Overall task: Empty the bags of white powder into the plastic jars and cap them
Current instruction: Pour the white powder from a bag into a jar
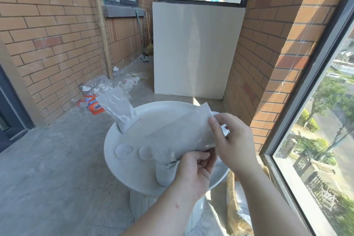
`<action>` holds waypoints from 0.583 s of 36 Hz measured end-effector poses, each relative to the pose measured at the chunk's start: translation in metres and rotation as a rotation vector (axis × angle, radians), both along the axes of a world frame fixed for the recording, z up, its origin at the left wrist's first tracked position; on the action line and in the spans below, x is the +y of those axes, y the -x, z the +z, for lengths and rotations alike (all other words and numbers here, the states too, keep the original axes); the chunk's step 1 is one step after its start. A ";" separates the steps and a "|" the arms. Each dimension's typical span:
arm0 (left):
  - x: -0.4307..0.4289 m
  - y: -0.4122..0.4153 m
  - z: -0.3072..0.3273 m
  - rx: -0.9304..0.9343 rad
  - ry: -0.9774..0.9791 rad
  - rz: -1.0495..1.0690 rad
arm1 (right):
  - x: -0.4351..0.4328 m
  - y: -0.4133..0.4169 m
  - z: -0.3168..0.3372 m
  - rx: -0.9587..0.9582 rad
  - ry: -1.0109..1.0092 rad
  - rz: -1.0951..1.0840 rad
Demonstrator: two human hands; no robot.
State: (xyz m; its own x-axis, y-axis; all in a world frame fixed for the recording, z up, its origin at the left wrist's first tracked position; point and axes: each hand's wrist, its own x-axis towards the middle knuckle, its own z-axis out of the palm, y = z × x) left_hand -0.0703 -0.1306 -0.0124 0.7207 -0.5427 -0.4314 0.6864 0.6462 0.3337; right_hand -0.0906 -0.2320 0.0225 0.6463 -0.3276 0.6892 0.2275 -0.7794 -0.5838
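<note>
- Both hands grasp one bag (182,134). L hand (193,170) has fingers curled, pinching the bag's lower neck right at the jar mouth. R hand (235,140) pinches the raised far end betw. thumb and fingers.
- Bag slopes down from R fingers to L fingers, so powder runs toward the low end. Looks partly slack, prob. mid-pour.
- Jar (164,174) stands just under and beside L fingers, bag mouth tucked into or over its opening; can't tell which. White fill shows thru the wall.
- 2 lids (124,150) lie flat, further out past L fingers, apart from the jar. No cap on yet.
- Second bag (118,109) stands tilted at the far rim of the white table (110,161), well beyond both hands. Can't tell if it's in a jar.
- Floor beyond: orange detergent pack (94,107) and clear bottles (86,90), not in play.
- Risks:
  - neck slips off the rim if the L pinch loosens, powder dumps on the table.
  - R end lifted too fast, a surge overflows the jar.
  - nothing visibly steadies the jar base, so a sideways tug on the bag could tip it.
</note>
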 end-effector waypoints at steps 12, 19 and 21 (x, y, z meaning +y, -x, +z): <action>0.005 -0.004 -0.009 0.024 -0.099 0.023 | 0.012 -0.007 -0.002 -0.065 -0.026 -0.048; 0.006 -0.005 -0.007 0.024 -0.093 0.033 | 0.015 -0.009 -0.001 -0.050 -0.049 -0.051; 0.006 -0.004 -0.007 0.025 -0.092 0.036 | 0.015 -0.009 -0.001 -0.051 -0.041 -0.049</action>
